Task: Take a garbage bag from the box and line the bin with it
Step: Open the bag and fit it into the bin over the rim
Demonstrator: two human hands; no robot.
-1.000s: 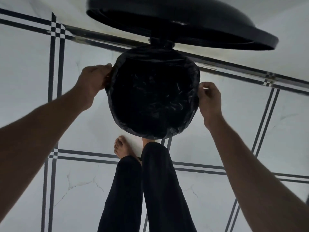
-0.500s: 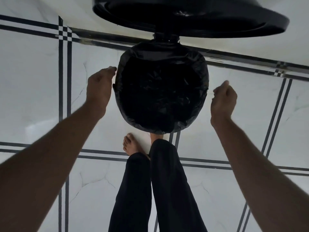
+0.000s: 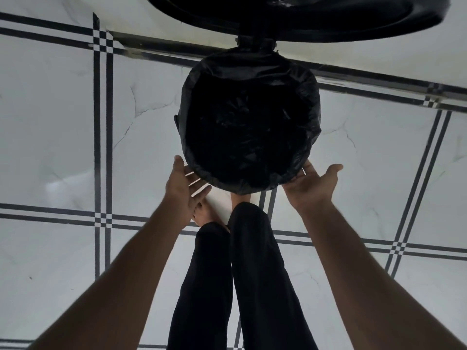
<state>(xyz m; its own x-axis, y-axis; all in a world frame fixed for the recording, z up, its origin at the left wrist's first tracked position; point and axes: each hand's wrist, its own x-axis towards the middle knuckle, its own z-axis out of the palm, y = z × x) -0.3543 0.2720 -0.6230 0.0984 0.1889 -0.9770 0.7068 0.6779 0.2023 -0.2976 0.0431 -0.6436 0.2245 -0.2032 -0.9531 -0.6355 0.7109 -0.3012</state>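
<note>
Black garbage bag [image 3: 249,72] lines the round bin [image 3: 313,137], its edge folded over the rim. Bin lid [image 3: 303,18] stands raised beyond it. Left hand [image 3: 183,186], fingers straight, palm up, sits at the near-left rim. Right hand [image 3: 312,184], likewise spread, touches the bag's near-right edge. Black-trousered legs [image 3: 242,274] stand between the forearms on the tiled floor [image 3: 50,147].

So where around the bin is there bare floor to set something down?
Bare tile lies left of the bin, out past the left hand, and right of it beyond the right hand. The near side is crowded: both open hands, legs and feet. Behind, the raised lid overhangs by the wall.
</note>
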